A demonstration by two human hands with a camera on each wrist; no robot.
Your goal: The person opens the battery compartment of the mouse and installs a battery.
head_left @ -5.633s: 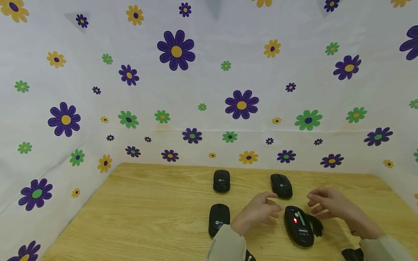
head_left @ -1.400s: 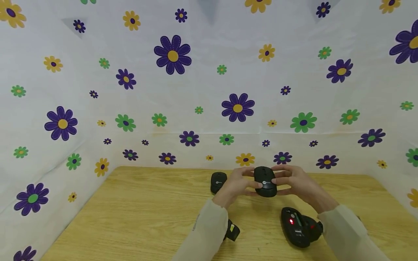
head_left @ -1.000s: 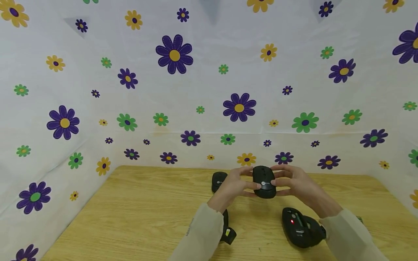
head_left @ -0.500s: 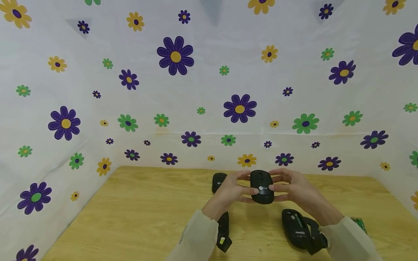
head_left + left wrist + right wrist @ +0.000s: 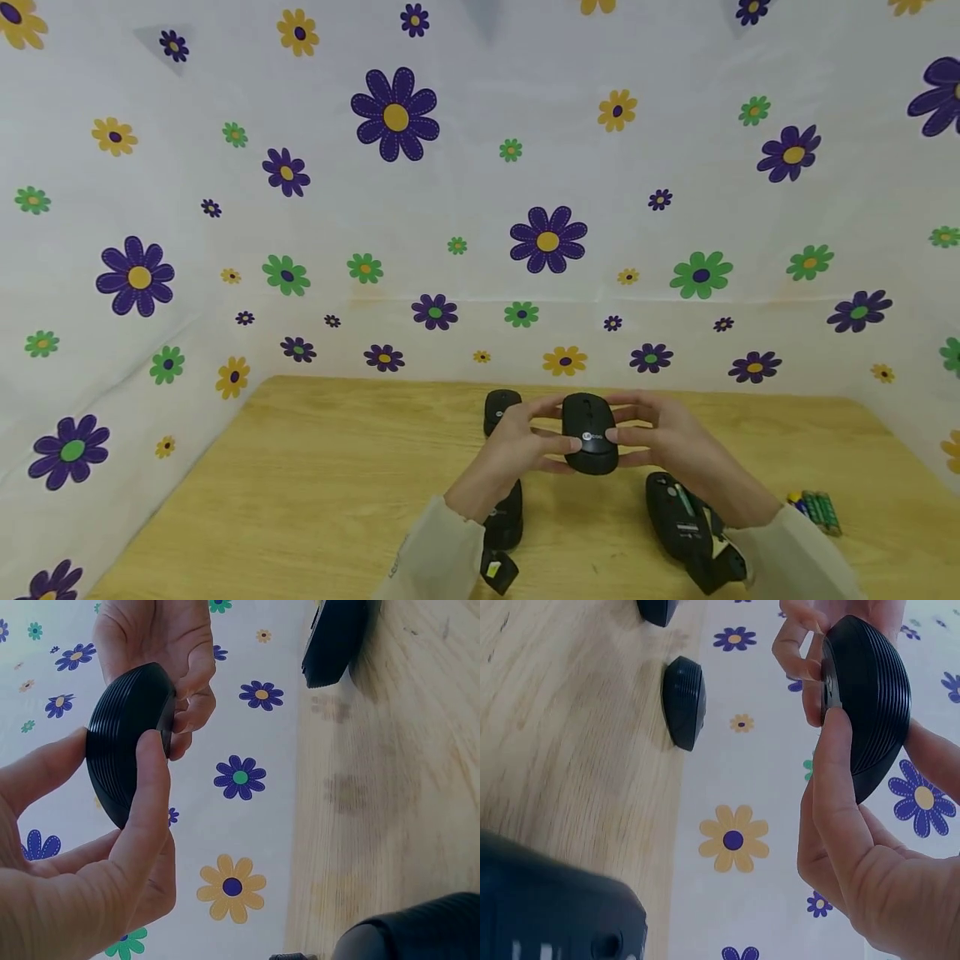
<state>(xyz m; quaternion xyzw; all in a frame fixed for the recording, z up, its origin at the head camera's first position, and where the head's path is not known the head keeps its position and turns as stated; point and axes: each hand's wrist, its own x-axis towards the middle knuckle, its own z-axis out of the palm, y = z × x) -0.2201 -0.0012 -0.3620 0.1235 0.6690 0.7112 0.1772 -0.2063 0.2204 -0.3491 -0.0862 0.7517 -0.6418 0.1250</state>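
Note:
Between both hands, raised above the table, is a black computer mouse [image 5: 588, 425] with its logo facing up toward the head camera. My left hand [image 5: 513, 450] pinches its left side, thumb on top near the logo and other fingers along the edge. From the opposite side my right hand [image 5: 671, 437] grips it the same way. Ridged side grips of the mouse [image 5: 112, 750] show in the left wrist view. Below my right forearm, an overturned mouse [image 5: 671, 517] lies with its battery bay uncovered and a green battery [image 5: 684, 500] inside.
Another black mouse [image 5: 501, 408] stands at the back, partly behind my left hand. One more mouse [image 5: 507, 517] sits by my left sleeve. Several loose batteries [image 5: 821, 510] lie to the right on the wooden table [image 5: 345, 475]. A flowered cloth [image 5: 465, 192] hangs behind.
The held mouse stood on the table at back right 5.6 seconds ago, with hands apart. Over the last second both hands shifted it left and slightly nearer. The overturned mouse's red light no longer shows.

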